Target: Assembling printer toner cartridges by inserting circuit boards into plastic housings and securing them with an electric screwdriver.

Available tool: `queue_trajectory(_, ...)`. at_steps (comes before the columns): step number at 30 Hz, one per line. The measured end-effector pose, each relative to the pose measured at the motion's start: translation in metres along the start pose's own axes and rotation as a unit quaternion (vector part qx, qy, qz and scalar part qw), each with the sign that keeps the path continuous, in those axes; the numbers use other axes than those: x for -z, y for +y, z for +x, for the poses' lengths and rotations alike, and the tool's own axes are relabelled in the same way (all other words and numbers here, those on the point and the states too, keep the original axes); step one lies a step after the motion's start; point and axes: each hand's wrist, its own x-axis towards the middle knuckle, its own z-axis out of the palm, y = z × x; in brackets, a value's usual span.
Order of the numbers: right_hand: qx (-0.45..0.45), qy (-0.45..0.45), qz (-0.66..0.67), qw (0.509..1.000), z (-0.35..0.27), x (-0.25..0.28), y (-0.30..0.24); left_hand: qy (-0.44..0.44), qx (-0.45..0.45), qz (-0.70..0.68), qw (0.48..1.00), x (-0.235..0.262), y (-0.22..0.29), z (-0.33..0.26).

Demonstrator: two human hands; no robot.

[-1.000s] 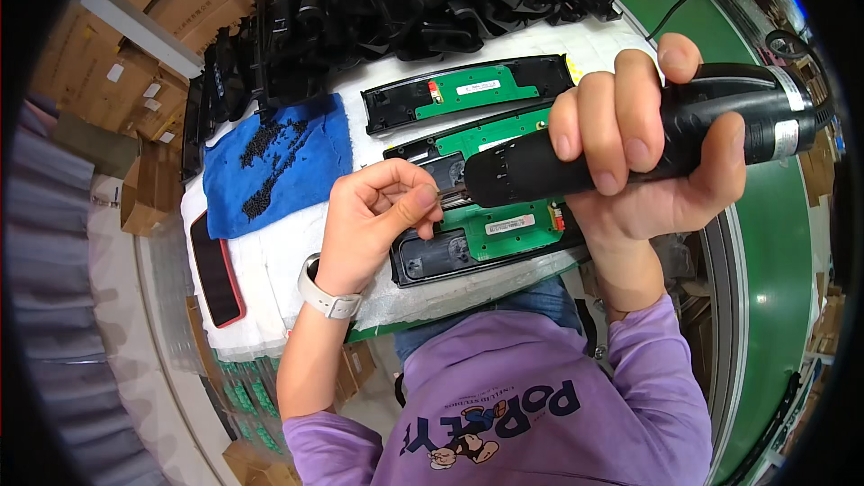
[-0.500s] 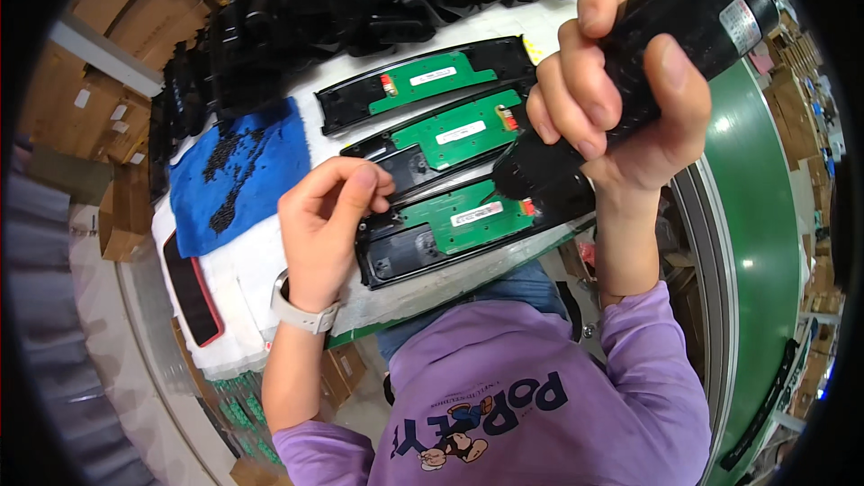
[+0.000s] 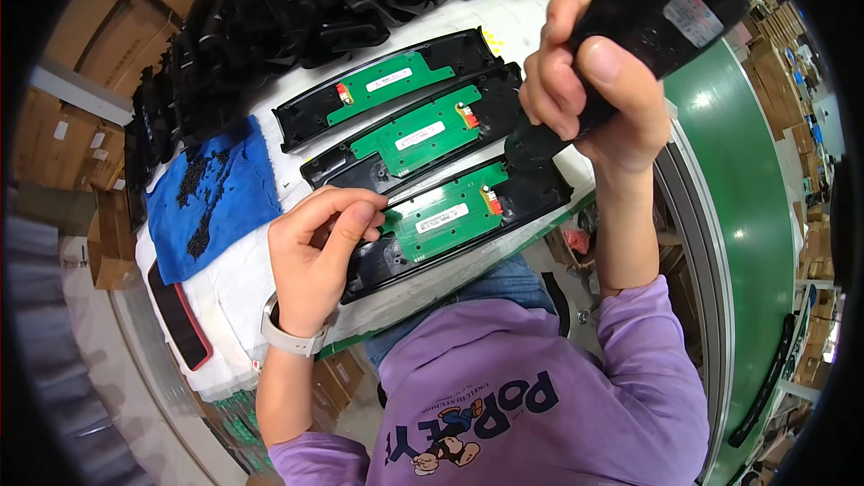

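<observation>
A black electric screwdriver (image 3: 661,22) lies slanted in my right hand (image 3: 603,94), which is wrapped round its body. Its dark nose is above the right part of the nearest black panel (image 3: 544,198); the tip cannot be made out. At that panel's left part, my left hand (image 3: 315,247) has thumb and fingers pinched at the edge of a green circuit board (image 3: 441,220). Whatever is between those fingertips is too small or hidden to name. Behind lie a middle black panel (image 3: 328,166) and a far black panel (image 3: 301,117), each with a green board and a red-and-white connector.
Small black screws (image 3: 202,225) are heaped on a blue cloth (image 3: 243,171) at the left. A phone-like dark slab with a red edge (image 3: 193,342) lies nearer. Black plastic parts (image 3: 297,13) pile up at the back. Green flooring (image 3: 747,243) runs along the right.
The view has shifted, so the panels appear farther left. Against them, the screwdriver's nose has moved right, off the connector. My left fingertips have come nearer onto the closest board's edge, still pinched.
</observation>
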Motion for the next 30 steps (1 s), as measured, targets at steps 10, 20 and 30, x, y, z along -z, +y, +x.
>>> queue_trajectory(10, -0.022, -0.022, -0.019, 0.999, 0.006, -0.01, 0.004, -0.016, 0.017, -0.024, 0.999, 0.0, -0.003, 0.0)
queue_trajectory(20, 0.018, -0.099, 0.021, 0.995, -0.005, -0.01, -0.003, 0.015, -0.006, -0.027, 0.999, -0.003, -0.004, -0.003)
queue_trajectory(30, 0.08, -0.276, 0.214, 0.934, 0.021, -0.022, -0.007, -0.029, -0.047, -0.049, 0.997, 0.004, 0.008, -0.007)
